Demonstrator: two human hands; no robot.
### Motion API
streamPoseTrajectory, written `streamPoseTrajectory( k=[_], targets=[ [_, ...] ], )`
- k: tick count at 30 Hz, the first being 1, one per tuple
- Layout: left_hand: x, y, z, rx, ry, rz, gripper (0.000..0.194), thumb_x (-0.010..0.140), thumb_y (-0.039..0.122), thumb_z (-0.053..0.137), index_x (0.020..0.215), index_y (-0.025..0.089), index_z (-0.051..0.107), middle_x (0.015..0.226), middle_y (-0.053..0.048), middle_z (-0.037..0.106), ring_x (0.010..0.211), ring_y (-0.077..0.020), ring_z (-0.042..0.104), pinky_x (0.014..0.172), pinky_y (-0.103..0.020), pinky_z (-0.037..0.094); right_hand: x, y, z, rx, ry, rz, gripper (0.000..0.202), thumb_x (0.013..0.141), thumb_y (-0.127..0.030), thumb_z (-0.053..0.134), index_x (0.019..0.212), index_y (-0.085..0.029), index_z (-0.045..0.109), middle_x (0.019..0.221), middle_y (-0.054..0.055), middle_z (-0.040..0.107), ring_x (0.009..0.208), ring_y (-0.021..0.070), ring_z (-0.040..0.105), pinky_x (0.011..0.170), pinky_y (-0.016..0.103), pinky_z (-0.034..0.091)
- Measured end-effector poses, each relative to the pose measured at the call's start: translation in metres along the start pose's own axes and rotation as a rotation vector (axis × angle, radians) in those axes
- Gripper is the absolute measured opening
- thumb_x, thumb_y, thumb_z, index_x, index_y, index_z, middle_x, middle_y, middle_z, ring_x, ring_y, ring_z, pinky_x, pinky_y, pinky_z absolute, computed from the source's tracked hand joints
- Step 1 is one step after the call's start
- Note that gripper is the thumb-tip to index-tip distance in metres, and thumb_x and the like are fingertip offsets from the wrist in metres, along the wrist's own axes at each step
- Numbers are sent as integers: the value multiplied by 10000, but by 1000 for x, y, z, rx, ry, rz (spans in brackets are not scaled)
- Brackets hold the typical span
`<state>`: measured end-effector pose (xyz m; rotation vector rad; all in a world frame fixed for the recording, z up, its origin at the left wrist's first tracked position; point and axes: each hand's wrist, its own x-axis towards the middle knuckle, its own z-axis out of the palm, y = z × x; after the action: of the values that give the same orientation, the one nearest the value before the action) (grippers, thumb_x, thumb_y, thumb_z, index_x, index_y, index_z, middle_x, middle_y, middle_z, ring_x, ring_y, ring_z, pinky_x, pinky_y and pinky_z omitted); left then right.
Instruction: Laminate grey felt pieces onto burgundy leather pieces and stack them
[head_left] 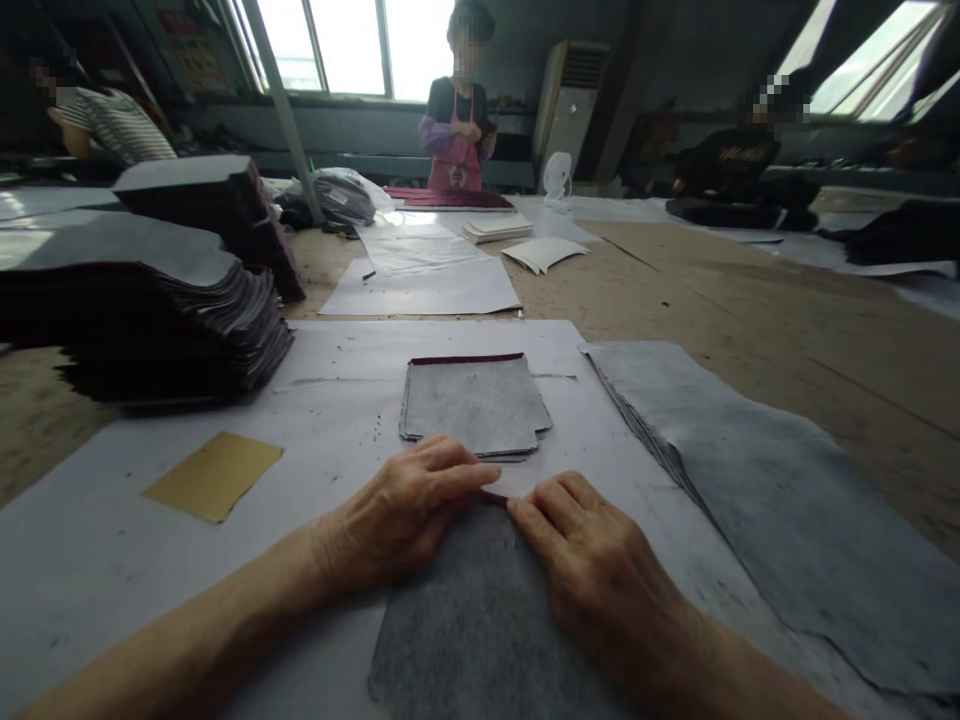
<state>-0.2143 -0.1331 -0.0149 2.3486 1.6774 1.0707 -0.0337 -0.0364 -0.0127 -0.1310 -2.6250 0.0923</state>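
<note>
In front of me lies a grey fabric-like sheet [472, 620] with a narrow dark maroon strip along its far edge. My left hand [420, 500] is closed at that edge, fingers together and the index reaching along it; the thumb is hidden. My right hand [589, 540] pinches the strip with curled fingers, a short gap from the left. Both forearms rest low over the table. Just beyond the hands sits a small stack of grey pieces [472, 400], the top one with a maroon far edge and a notched right corner.
Larger grey sheets [765, 480] lie fanned on the right. A tall pile of dark, grey-topped sheets [150, 300] stands at left, near a yellow card [217, 475]. White paper [330, 410] covers the work area. A person in a pink apron [456, 160] stands across the table; others work at the sides.
</note>
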Motion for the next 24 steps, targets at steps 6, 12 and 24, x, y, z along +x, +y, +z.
streamPoseTrajectory(
  k=[6,12,24],
  targets=[
    [-9,-9,-17,11,-11,-67,266,836,60,446,1000,168,626,858,-49,562,763,-114,534,675,-243,474,-5,2,-1,-36,45,10,297,838,-19,330,917,-60,613,744,94,533,716,201,470,616,334,469],
    [-10,-14,-19,79,-21,58,293,780,-8,435,932,146,633,824,-58,547,741,-133,483,649,-266,450,-4,4,1,-59,41,-85,297,854,-29,337,957,-33,616,759,104,556,711,194,484,618,328,486],
    [-7,-11,-15,203,-76,168,278,746,13,414,937,84,603,824,-91,536,737,-176,435,674,-340,424,26,-11,6,-12,1,-136,337,828,-11,313,905,-45,639,774,118,572,703,193,490,611,320,495]
  ],
)
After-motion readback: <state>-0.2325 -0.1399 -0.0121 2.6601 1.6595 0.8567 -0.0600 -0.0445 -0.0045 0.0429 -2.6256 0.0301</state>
